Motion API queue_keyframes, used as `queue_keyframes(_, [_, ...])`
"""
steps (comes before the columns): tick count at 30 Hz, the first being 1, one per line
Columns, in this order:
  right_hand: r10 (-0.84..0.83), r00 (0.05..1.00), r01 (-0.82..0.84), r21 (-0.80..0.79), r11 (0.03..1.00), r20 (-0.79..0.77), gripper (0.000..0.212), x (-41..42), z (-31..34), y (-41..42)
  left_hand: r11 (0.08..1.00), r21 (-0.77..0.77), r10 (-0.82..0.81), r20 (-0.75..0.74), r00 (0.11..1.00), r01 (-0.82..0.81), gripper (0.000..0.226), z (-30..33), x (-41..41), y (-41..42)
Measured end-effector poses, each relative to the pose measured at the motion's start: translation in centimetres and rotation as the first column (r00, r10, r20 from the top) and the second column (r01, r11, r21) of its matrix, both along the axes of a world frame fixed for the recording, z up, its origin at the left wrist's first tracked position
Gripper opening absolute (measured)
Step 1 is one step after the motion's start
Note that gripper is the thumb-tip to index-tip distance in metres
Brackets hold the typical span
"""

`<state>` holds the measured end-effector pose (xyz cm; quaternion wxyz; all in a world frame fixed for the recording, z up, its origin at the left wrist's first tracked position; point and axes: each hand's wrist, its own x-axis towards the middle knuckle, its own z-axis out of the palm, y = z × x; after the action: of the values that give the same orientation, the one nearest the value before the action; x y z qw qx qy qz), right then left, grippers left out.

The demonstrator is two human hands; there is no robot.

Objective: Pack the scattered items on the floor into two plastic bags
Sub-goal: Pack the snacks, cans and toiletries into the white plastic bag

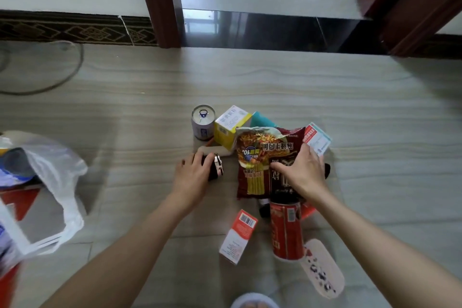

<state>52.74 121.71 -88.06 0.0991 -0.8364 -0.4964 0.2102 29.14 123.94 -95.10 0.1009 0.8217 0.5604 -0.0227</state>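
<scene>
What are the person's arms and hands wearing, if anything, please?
Both forearms are bare as far as the frame shows: no sleeves, gloves, watch or bracelet. The left hand and right hand show no rings on the fingers in view.

Left hand (193, 170) grips a small black object (215, 167) on the floor (375, 107). Right hand (303, 170) rests spread on a dark packet (282, 180) lying over the noodle packet (252, 157). Silver can (203, 124), yellow box (231, 127) behind; red can (287, 230), orange box (238, 236) nearer. White plastic bag (57, 182) left, holding items.
</scene>
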Motion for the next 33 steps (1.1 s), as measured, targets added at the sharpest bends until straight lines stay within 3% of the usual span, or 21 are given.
queue_keyframes(4, [-0.016, 0.995, 0.027, 0.109, 0.994, -0.096, 0.057, -1.4, 0.6, 0.3, 0.997, -0.058, 0.060, 0.023, 0.998, -0.059, 0.078, 0.5, -0.4, -0.2])
queue_keyframes(7, [-0.034, 0.968, 0.053, 0.068, 0.996, -0.248, 0.043, -2.4, 2.0, 0.0, 0.958, -0.237, 0.186, 0.095, 0.978, -0.159, 0.066, 1.0, -1.6, -1.0])
queue_keyframes(12, [0.104, 0.957, -0.092, 0.056, 0.994, -0.271, 0.025, -4.9, 4.8, -0.7, 0.905, -0.342, 0.385, 0.401, 0.831, -0.254, 0.067, 5.1, -6.6, -4.7])
queue_keyframes(18, [0.359, 0.902, -0.351, 0.078, 0.933, -0.241, 0.026, -13.5, 10.0, -0.6, 0.876, -0.279, 0.483, 0.512, 0.711, -0.394, 0.079, 10.6, -15.4, -9.5])
queue_keyframes(20, [0.408, 0.870, -0.401, 0.087, 0.912, -0.277, 0.028, -17.2, 11.7, -0.1, 0.847, -0.229, 0.524, 0.511, 0.681, -0.479, 0.078, 12.2, -18.8, -11.0])
queue_keyframes(22, [0.397, 0.819, -0.410, 0.063, 0.910, -0.414, 0.024, -21.2, 13.2, 0.4, 0.808, -0.161, 0.564, 0.492, 0.663, -0.567, 0.073, 13.5, -22.4, -12.4])
queue_keyframes(24, [0.297, 0.698, -0.368, 0.028, 0.929, -0.652, 0.017, -25.4, 14.2, 0.9, 0.774, -0.054, 0.580, 0.460, 0.672, -0.631, 0.070, 14.4, -26.3, -13.7])
queue_keyframes(26, [0.197, 0.577, -0.374, -0.042, 0.926, -0.793, 0.015, -29.9, 14.5, 1.4, 0.740, 0.014, 0.612, 0.402, 0.681, -0.673, 0.064, 15.3, -30.0, -14.3])
queue_keyframes(29, [0.103, 0.492, -0.403, -0.122, 0.907, -0.865, 0.015, -36.7, 13.3, 2.3, 0.705, 0.124, 0.655, 0.265, 0.708, -0.698, 0.063, 15.7, -35.0, -13.6])
queue_keyframes(33, [-0.067, 0.415, -0.295, -0.204, 0.933, -0.907, 0.012, -43.2, 10.3, 2.9, 0.720, 0.272, 0.651, 0.055, 0.757, -0.638, 0.063, 14.7, -39.5, -11.3])
